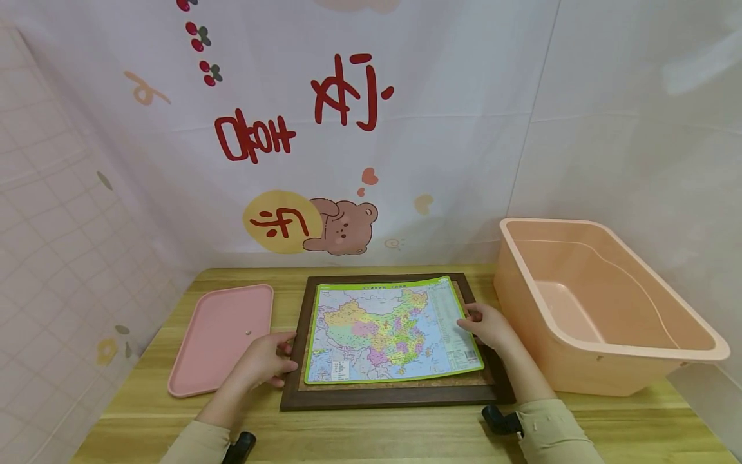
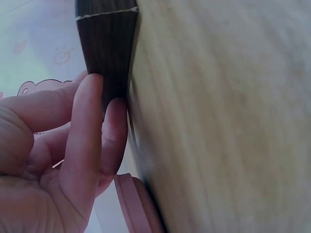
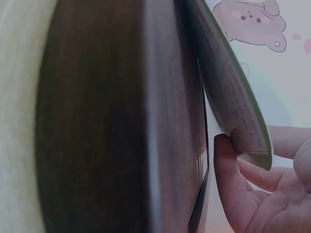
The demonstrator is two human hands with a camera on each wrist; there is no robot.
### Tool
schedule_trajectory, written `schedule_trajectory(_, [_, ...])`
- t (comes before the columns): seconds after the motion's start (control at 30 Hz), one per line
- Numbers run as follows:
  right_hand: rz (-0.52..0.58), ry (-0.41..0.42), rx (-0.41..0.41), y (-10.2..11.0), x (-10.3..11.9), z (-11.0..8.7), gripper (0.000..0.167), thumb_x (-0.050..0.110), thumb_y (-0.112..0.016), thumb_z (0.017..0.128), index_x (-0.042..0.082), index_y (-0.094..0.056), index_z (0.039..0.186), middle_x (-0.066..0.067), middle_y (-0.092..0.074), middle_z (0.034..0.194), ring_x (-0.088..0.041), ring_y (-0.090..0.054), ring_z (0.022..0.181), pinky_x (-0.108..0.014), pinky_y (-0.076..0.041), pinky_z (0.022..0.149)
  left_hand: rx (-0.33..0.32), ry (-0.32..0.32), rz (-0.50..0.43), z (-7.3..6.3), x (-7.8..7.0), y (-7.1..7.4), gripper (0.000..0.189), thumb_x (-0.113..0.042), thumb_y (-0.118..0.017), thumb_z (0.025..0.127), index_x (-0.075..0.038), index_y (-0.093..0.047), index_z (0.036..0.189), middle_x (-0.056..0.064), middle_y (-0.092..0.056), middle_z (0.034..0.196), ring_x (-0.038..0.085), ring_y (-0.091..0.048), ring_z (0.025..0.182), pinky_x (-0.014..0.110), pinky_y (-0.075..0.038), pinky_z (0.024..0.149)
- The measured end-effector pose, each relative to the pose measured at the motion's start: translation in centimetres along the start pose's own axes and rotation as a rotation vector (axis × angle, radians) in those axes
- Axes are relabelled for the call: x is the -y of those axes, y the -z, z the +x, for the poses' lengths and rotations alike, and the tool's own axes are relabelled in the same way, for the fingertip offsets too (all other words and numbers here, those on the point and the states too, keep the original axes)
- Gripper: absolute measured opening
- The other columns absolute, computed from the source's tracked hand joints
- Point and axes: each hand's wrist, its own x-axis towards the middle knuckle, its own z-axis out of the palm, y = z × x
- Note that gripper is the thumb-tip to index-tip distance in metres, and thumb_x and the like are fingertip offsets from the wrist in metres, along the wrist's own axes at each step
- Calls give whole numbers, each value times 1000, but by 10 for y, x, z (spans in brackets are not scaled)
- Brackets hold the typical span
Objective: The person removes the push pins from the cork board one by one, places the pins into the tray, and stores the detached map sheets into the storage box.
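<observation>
One map (image 1: 371, 335) lies over the one brown frame (image 1: 394, 397), its long axis running left to right along the frame's own, its title edge at the frame's far side, in print too small for me to read. Of two hands, the right hand (image 1: 485, 325) pinches the map's raised right edge while the left hand (image 1: 268, 358) grips the frame's left side. One pink tray (image 1: 223, 335) sits left of the frame, one peach tub (image 1: 524, 322) right of it.
</observation>
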Motion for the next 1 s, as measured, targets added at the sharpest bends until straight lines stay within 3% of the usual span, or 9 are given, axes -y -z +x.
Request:
schedule_trajectory(0.33, [-6, 34, 17, -1, -2, -2, 49, 4, -63, 94, -19, -46, 133, -14, -57, 91, -22, -53, 75, -33, -47, 57, -5, -1, 7, -1, -1, 0, 64, 14, -73, 80, 8, -50, 139, 14, -54, 103, 20, -59, 69, 37, -56, 49])
schedule_trajectory(0.57, [29, 14, 25, -1, 0, -3, 46, 3, -61, 95, -14, -46, 135, -13, -57, 91, -22, -52, 73, -34, -47, 56, 0, -9, 8, -1, 0, 0, 64, 14, -73, 80, 9, -49, 140, 15, -54, 103, 19, -59, 69, 37, -56, 50])
schedule_trajectory(1.0, [42, 67, -51, 1, 5, -10, 21, 2, -60, 95, -7, -51, 111, -10, -54, 85, -21, -49, 68, -30, -42, 51, -3, -15, 22, 0, 3, 0, 64, 13, -73, 81, 8, -49, 140, 14, -55, 105, 20, -59, 71, 35, -56, 50])
